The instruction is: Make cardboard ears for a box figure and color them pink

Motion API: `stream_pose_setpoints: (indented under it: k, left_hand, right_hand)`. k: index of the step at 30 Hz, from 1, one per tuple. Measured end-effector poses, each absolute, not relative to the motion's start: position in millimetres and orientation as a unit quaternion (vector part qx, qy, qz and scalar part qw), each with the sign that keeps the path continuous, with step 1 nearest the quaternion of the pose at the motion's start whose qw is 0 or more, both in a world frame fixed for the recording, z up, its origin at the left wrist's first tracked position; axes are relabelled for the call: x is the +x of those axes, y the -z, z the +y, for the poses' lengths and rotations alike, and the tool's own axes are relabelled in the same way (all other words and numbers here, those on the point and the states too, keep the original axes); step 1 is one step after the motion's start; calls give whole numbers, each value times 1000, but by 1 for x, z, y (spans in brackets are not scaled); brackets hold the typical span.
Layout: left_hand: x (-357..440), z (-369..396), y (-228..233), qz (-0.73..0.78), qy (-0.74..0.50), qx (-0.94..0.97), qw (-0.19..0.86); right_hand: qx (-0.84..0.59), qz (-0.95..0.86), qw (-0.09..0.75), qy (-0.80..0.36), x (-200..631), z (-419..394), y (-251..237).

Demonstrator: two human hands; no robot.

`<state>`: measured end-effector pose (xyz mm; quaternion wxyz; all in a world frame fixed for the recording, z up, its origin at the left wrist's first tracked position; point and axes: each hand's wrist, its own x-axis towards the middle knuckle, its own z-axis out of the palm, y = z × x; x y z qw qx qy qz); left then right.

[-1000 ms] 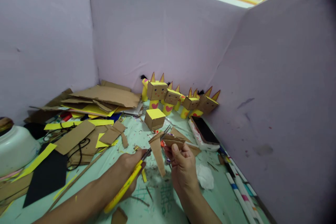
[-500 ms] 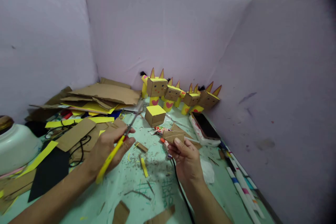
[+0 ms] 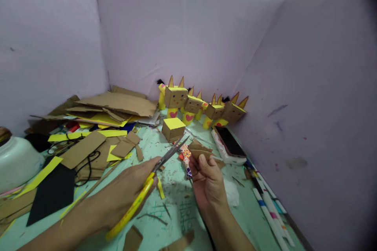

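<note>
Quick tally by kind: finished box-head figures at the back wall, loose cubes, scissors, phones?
Box-head figures: 4
Loose cube: 1
Scissors, in the left hand: 1
Phone: 1
Total: 7
The right hand holds a cardboard piece.

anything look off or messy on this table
Yes. The rightmost figure in the back row leans sideways while the others stand upright. A phone lies by the right wall amid the clutter. Cardboard scraps and slivers litter the table around the scissors.
</note>
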<state>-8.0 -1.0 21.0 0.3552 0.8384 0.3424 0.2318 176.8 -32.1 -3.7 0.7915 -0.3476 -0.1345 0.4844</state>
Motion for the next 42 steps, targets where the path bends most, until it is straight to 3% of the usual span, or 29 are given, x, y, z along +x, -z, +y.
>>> stream_pose_setpoints:
  k: [9,42]
  left_hand:
    - [1,-11,-12,312,-208,842,388]
    - [-1,-7,-11,363,-164,879,262]
  right_hand:
    - [-315,-132,778,-527,166,-35,15]
    - [-348,-131,773,-514,163,-36,12]
